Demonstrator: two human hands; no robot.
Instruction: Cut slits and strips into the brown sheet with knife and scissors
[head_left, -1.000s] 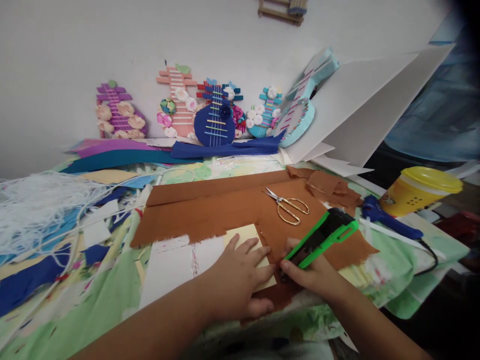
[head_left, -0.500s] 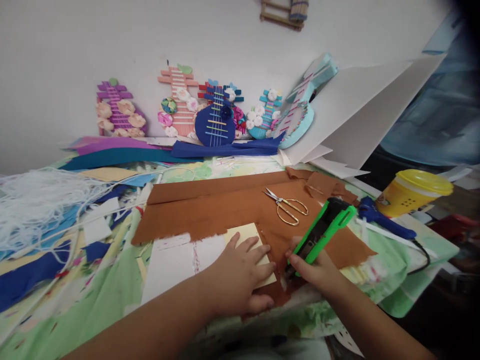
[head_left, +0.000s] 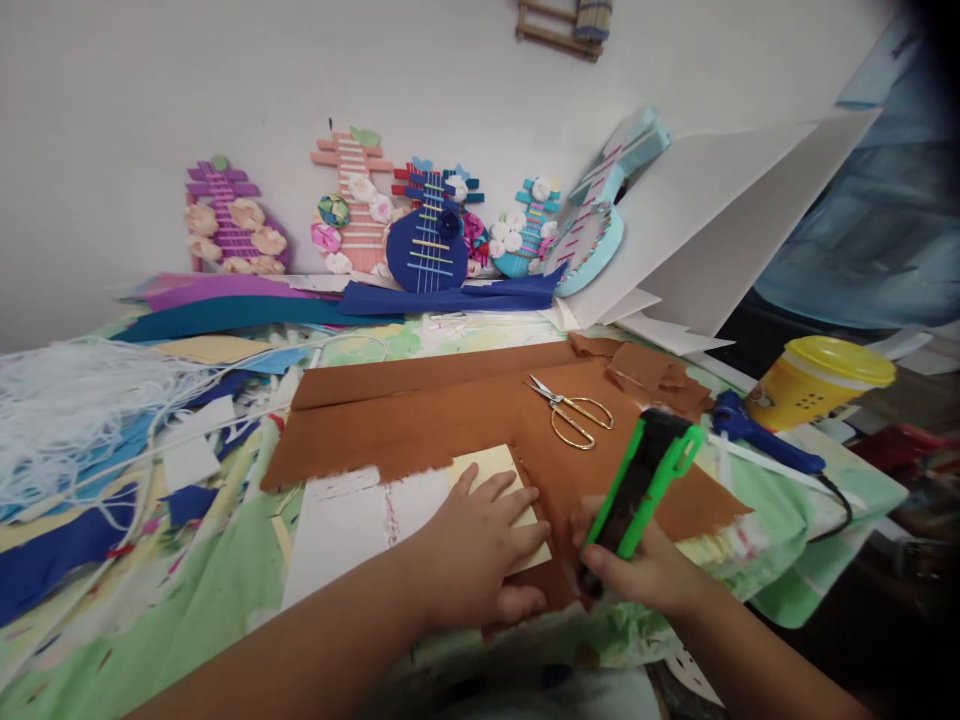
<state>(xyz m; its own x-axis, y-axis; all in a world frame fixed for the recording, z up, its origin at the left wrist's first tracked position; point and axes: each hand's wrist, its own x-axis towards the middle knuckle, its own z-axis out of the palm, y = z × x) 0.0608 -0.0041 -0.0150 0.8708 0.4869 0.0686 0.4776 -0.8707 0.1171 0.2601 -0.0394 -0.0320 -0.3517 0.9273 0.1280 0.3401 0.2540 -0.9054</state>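
Though aslant, the green tool [head_left: 631,490] between right thumb [head_left: 609,568] and fingers [head_left: 586,513].

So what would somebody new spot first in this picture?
Probably the green-and-black cutter in the right hand, near the front edge of the brown sheet. Next, the colourful lute-shaped crafts in a row along the back wall. A yellow tub stands out on the right.

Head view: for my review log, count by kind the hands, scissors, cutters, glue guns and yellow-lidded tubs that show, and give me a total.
Left hand and right hand: 2
Gold-handled scissors: 1
Green-and-black cutter: 1
Blue glue gun: 1
Yellow-lidded tub: 1
Total: 6
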